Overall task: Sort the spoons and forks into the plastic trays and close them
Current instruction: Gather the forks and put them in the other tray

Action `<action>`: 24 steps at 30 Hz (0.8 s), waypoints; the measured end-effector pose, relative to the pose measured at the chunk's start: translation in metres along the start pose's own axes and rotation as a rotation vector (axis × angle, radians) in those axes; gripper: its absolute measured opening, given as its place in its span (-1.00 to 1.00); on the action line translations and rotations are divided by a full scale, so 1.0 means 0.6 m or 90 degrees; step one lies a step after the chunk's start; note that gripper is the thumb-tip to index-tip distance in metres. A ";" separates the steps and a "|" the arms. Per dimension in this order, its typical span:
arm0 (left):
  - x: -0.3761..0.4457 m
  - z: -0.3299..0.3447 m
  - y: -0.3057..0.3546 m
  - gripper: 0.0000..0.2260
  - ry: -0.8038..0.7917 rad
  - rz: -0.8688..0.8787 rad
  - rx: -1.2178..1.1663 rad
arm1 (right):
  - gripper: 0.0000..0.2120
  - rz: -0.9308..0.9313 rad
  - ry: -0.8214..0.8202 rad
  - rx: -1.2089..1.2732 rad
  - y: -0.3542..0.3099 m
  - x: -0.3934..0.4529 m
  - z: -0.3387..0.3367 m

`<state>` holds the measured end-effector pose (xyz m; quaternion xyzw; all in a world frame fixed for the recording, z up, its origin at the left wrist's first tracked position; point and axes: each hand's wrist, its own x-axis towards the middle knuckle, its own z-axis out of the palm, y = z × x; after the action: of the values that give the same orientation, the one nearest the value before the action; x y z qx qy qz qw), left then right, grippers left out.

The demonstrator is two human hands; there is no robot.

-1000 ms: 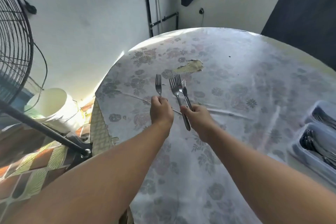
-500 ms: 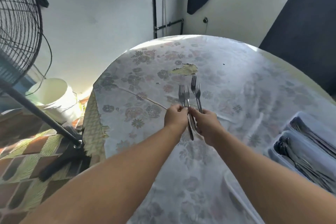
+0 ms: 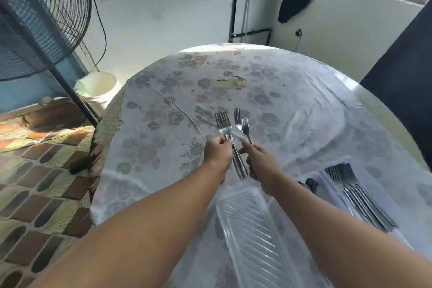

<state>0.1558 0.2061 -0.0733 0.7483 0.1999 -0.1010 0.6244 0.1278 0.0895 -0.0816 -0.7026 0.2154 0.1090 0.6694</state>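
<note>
Holding shiny stainless-steel forks above the round counter (image 3: 304,91) with its floral plastic cover, both hands meet near frame centre. The left hand (image 3: 218,152) has its fingers closed around a stacked pair of forks (image 3: 223,125), whose tines point toward 12 o'clock and whose handles run down toward 5 o'clock, emerging below the fist. The right hand (image 3: 261,160) has its fingers closed around two further forks (image 3: 242,124), tines up toward 12 o'clock, just beside the left bundle. At 5 o'clock from the hands lies a clear ribbed plastic tray lid (image 3: 254,231), flat on the counter. At 4 o'clock, a clear plastic tray (image 3: 332,166) holds a neat bundle of forks (image 3: 355,192), long axis from 11 to 5 o'clock, tines toward 11. No writing or label is legible on any item.
</note>
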 end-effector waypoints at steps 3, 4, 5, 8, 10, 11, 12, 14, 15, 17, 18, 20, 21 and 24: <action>-0.025 0.023 -0.004 -0.78 -0.007 0.013 0.048 | -0.69 0.023 0.032 -0.033 0.030 -0.008 -0.038; -0.029 0.033 -0.004 -0.78 -0.017 0.017 0.050 | -0.70 0.015 0.048 -0.046 0.036 -0.012 -0.050; -0.037 0.042 -0.006 -0.79 -0.028 0.020 0.053 | -0.70 0.004 0.059 -0.060 0.041 -0.018 -0.061; -0.065 0.077 -0.006 -0.79 -0.050 0.030 0.069 | -0.73 -0.022 0.093 -0.088 0.050 -0.030 -0.096; -0.086 0.107 -0.011 -0.79 -0.055 0.033 0.078 | -0.74 -0.031 0.115 -0.086 0.057 -0.036 -0.124; -0.095 0.126 -0.012 -0.77 -0.059 0.032 0.082 | -0.74 -0.036 0.123 -0.083 0.060 -0.036 -0.141; -0.105 0.144 -0.013 -0.76 -0.061 0.029 0.086 | -0.75 -0.041 0.128 -0.080 0.062 -0.036 -0.158; -0.118 0.182 -0.014 -0.73 -0.058 0.028 0.106 | -0.77 -0.052 0.137 -0.086 0.065 -0.035 -0.196; -0.127 0.206 -0.014 -0.72 -0.053 0.030 0.121 | -0.77 -0.056 0.136 -0.101 0.066 -0.036 -0.223; -0.140 0.251 -0.015 -0.75 -0.040 0.025 0.148 | -0.78 -0.061 0.133 -0.121 0.067 -0.044 -0.275; -0.153 0.279 -0.013 -0.76 -0.029 0.020 0.156 | -0.79 -0.067 0.129 -0.128 0.070 -0.046 -0.308; -0.174 0.328 -0.013 -0.78 -0.007 0.011 0.165 | -0.81 -0.080 0.130 -0.170 0.078 -0.053 -0.367; -0.185 0.355 -0.014 -0.75 0.008 0.001 0.174 | -0.81 -0.089 0.136 -0.196 0.086 -0.056 -0.396; -0.224 0.425 -0.025 -0.69 0.081 -0.039 0.245 | -0.82 -0.088 0.140 -0.243 0.119 -0.063 -0.466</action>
<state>0.0535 -0.0635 -0.0837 0.8525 0.2385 -0.1085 0.4523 0.0243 -0.1814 -0.1064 -0.8372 0.2137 0.0241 0.5028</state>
